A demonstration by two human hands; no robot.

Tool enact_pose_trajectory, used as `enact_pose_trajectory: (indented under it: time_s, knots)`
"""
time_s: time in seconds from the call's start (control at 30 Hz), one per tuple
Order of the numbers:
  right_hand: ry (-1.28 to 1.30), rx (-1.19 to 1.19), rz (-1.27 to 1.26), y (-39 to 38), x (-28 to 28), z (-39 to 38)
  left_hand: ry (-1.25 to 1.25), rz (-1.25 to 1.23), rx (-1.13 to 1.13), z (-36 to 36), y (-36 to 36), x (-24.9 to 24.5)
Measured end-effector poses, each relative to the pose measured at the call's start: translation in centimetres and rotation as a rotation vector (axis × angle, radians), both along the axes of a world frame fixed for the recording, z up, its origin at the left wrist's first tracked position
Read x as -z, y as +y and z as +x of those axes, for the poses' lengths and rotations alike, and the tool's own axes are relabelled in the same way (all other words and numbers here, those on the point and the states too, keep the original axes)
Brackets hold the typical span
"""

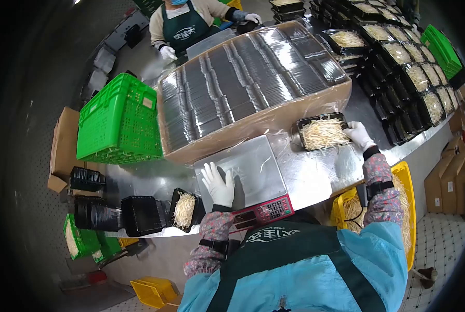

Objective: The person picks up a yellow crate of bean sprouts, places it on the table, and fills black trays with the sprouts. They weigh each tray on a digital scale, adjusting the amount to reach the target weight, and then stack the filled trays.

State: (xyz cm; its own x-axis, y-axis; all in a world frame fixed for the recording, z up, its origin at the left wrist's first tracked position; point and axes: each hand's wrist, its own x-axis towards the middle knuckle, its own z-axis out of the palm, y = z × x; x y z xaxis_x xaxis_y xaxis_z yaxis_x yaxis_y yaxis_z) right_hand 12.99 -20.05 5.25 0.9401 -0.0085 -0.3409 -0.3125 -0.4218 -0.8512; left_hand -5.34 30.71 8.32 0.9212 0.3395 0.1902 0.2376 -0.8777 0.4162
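Observation:
My left hand (218, 186), in a white glove, is spread over the metal plate of a scale (258, 166) with nothing in it. The scale's red keypad (275, 209) faces me, and a few stray strands lie on the plate. To the right, my gloved right hand (359, 135) grips the edge of a black plastic tray (301, 144) heaped with pale, thin bean sprouts (323, 132). Left of the scale is another black tray with a smaller heap of sprouts (184, 210), beside black trays (141, 216) that look bare.
A large carton (263, 122) packed with black trays stands behind the scale, a green crate (119, 119) to its left. Stacked filled trays (417, 78) cover the right side. A yellow crate of sprouts (406, 182) sits by my right arm. A co-worker (188, 26) stands opposite.

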Motion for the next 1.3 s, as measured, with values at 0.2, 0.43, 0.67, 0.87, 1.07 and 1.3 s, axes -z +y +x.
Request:
enact_pose_trajectory:
  time_s: [0.2,0.43,0.67,0.87,1.07,1.3]
  knots:
    - [-0.107,0.102,0.260,4.7,-11.0,-3.8,-0.056,0.253,0.126,6.3,-5.0,2.2]
    - [-0.170,-0.013,0.325,8.5,-11.4,-5.1,0.016,-0.184,0.978,0.9,-13.6,2.4]
    - [-0.092,-0.146,0.206,14.5,-11.9,-7.4,-0.113,0.199,0.092,1.6,11.0,6.9]
    - [0.041,-0.336,0.139,23.1,-11.0,-10.2,-0.327,-0.515,-0.008,-2.3,11.0,-0.5]
    - [-0.330,-0.335,-0.080,25.8,-7.4,-11.3,-0.273,-0.571,0.279,-4.6,7.8,-1.7]
    - [-0.956,-0.433,-0.205,24.9,-13.3,-15.2,-0.245,-0.763,0.322,-7.1,6.7,-6.3]
